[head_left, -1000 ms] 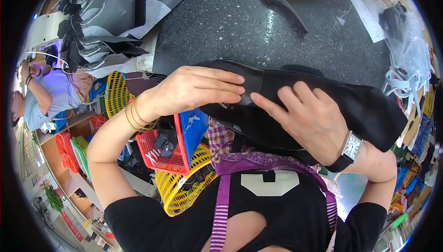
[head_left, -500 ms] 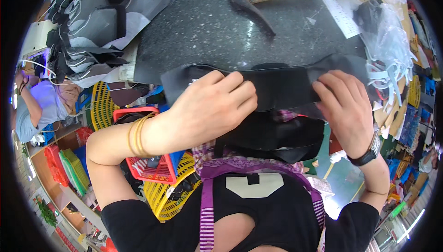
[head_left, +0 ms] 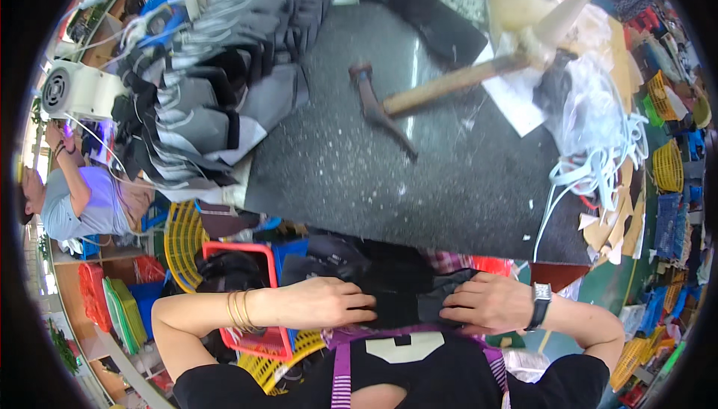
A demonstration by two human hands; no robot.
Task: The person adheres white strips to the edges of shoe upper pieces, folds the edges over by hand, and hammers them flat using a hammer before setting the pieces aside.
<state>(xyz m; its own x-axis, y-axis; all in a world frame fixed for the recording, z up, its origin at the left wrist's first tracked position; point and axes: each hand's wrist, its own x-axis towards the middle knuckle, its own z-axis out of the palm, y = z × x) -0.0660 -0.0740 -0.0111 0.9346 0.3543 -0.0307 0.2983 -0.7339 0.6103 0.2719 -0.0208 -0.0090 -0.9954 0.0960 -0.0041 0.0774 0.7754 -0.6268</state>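
Low in the view, close to my body, a soft black sheet piece [head_left: 396, 306] spans the gap between my two hands. My left hand [head_left: 325, 303] has its fingers curled over the piece's left part. At the right part, my right hand [head_left: 486, 303] grips it with bent fingers, the thumb side partly out of sight. The piece's lower edge blends into dark material on my lap, so its full outline cannot be made out. A hammer [head_left: 456, 83] with a wooden handle and dark metal head lies on the dark worktable [head_left: 344, 184], beyond my hands.
Overlapping grey and black cut pieces [head_left: 217, 102] crowd the table's left side. A black strip [head_left: 419, 12] lies at the back. Pale cords [head_left: 598, 166] and clear plastic hang at the right corner. Red [head_left: 277, 342] and yellow baskets stand below left. Another person [head_left: 86, 192] sits far left.
Both hands have drawn the black piece off the table's near edge toward my body. The view has shifted, showing more of the table, the whole hammer and the black strip behind it.
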